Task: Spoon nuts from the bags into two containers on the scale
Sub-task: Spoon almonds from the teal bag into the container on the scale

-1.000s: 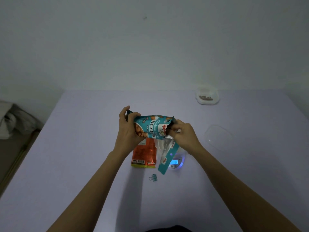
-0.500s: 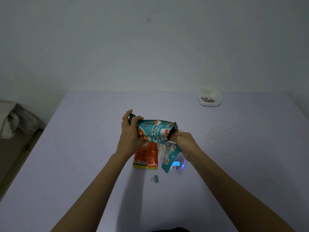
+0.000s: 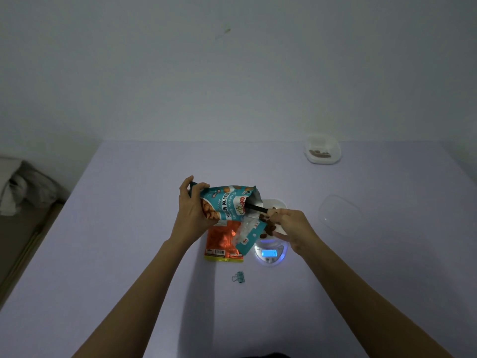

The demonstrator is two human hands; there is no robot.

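Teal foil fills my left grip (image 3: 192,210): fingers and thumb are curled round the bottom end of the almond bag (image 3: 224,202), which I hold above the bench (image 3: 129,228), tipped on its side with the open silver mouth facing right. My right grip (image 3: 294,226) is closed in a pinch on a black spoon (image 3: 256,208), whose free end reaches into the bag's mouth. Brown nuts (image 3: 268,224) show just beside my right fingers, over the white container (image 3: 275,203) that sits on the scale (image 3: 269,254); I cannot tell whether they lie in the spoon or in the container. The scale's display glows blue towards me. An orange bag (image 3: 220,240) lies flat under my left wrist, just left of the scale, with a teal-and-clear bag (image 3: 247,235) partly over its right edge. A small teal binder clip (image 3: 238,277) lies on the bench nearer to me. A clear lid (image 3: 339,214) rests to the right of the scale, well apart from a second container (image 3: 322,151) with nuts inside near the far edge. Crumpled cloth (image 3: 23,187) lies off the bench to the left.
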